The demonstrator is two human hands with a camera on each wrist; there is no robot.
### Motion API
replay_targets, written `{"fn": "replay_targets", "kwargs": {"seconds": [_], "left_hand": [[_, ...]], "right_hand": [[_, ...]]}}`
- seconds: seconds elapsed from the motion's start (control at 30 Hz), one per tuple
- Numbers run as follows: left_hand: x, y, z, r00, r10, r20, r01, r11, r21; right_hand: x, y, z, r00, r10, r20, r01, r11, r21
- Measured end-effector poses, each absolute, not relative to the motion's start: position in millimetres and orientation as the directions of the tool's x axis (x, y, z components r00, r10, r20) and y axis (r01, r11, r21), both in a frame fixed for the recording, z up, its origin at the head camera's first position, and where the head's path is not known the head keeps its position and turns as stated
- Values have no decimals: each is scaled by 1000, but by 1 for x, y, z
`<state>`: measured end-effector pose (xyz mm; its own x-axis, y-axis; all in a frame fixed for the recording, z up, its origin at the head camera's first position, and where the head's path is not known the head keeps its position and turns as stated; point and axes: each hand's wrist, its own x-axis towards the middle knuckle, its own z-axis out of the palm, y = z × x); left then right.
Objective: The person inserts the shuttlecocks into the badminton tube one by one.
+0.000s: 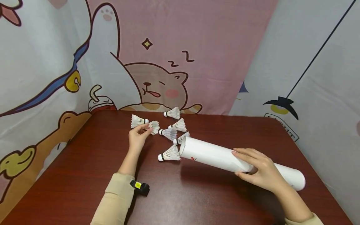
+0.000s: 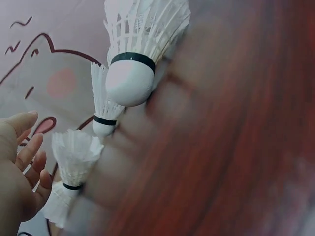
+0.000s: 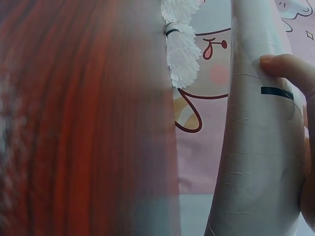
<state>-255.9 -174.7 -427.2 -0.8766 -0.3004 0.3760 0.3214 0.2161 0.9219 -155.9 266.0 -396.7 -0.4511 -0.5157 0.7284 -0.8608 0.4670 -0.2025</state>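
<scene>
My left hand [image 1: 137, 137] reaches to a white feather shuttlecock [image 1: 154, 127], whose feather end faces up toward me. In the left wrist view the loosely bent fingers [image 2: 30, 153] stand beside that shuttlecock [image 2: 76, 155], with a gap between them. Another shuttlecock [image 1: 138, 121] lies just beyond the fingertips. My right hand [image 1: 260, 167] grips a long white tube [image 1: 211, 153] around its middle, thumb on the near side. The tube lies slanted, its round left end facing the shuttlecocks. In the right wrist view a dark band [image 3: 276, 92] shows on the tube [image 3: 256, 162].
Several more shuttlecocks lie about the tube's left end, one [image 1: 170, 153] in front of it and one [image 1: 172, 113] near the back edge. The dark red wooden table [image 1: 168, 200] meets a cartoon-printed cloth [image 1: 213, 56] behind. A black wrist camera [image 1: 142, 188] sits on the left sleeve.
</scene>
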Motion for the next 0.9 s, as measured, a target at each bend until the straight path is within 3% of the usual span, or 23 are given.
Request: {"fn": "replay_targets", "kwargs": {"seconds": [0.33, 0.9], "left_hand": [[-276, -172, -448, -821, -402, 405, 281, 333, 900], [-286, -173, -458, -798, -423, 429, 238, 433, 869]], "right_hand": [[-157, 267, -398, -455, -518, 724, -858, 471, -202], [-157, 269, -399, -460, -523, 718, -858, 471, -207]]}}
